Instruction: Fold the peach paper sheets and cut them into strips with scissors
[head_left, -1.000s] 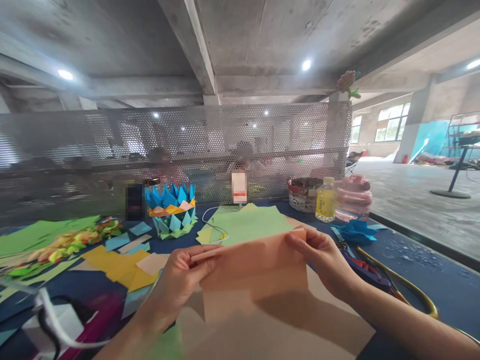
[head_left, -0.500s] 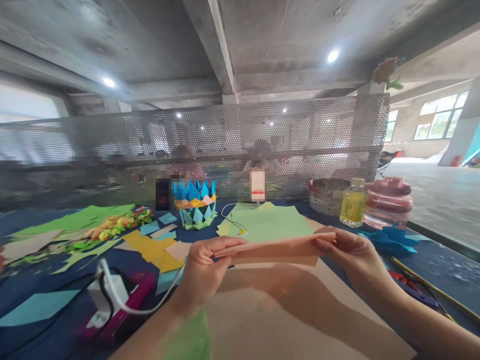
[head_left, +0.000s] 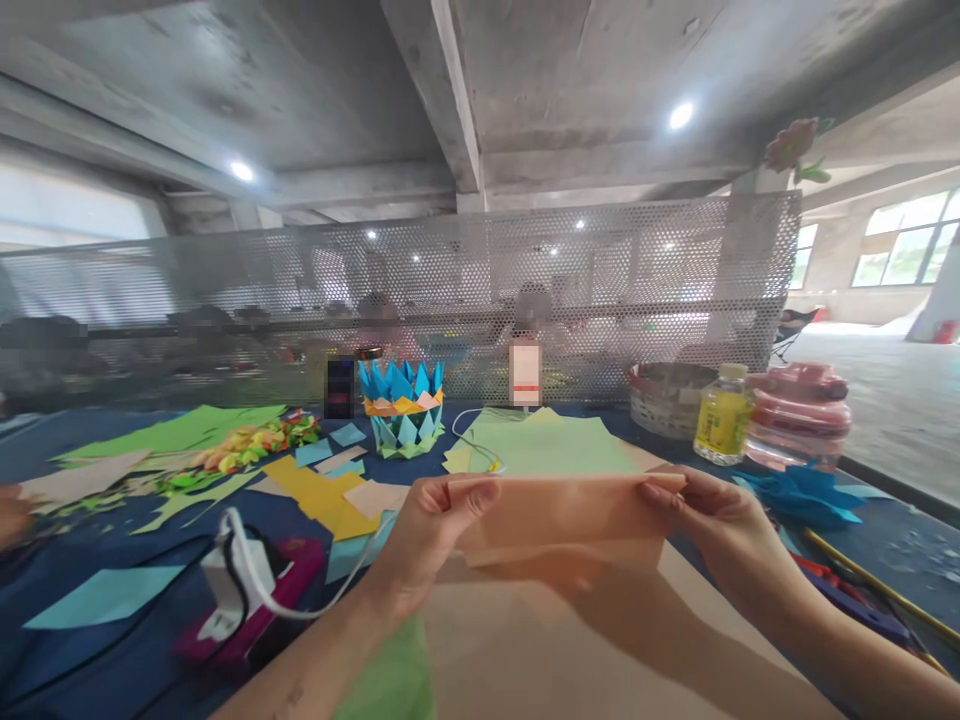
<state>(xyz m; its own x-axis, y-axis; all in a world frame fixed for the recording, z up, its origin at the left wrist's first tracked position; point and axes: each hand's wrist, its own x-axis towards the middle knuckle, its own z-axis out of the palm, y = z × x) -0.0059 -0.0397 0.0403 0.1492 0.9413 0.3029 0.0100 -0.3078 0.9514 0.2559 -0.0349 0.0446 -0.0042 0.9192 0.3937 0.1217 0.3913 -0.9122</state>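
I hold a folded peach-orange paper sheet (head_left: 562,515) up in front of me over the table. My left hand (head_left: 427,535) pinches its left end, thumb on top. At the sheet's right end my right hand (head_left: 712,525) pinches the upper corner. Both hands are closed on the paper. Under it lies a larger peach sheet (head_left: 525,650) flat on the blue table (head_left: 112,650). A stack of light green and yellow sheets (head_left: 547,445) lies just behind the held paper.
A blue and orange folded paper crown (head_left: 403,408) stands at the back centre. Paper scraps (head_left: 322,490) and a leafy paper garland (head_left: 225,455) lie left. A white charger with cable (head_left: 240,585) sits near left. Basket (head_left: 667,395), yellow bottle (head_left: 721,427), pink container (head_left: 799,415), blue paper flower (head_left: 806,495) stand right. A perforated metal screen (head_left: 450,290) backs the table.
The paper was first held with its face to me, then tipped edge-on, and now faces me again as a narrower folded band. The view has shifted left.
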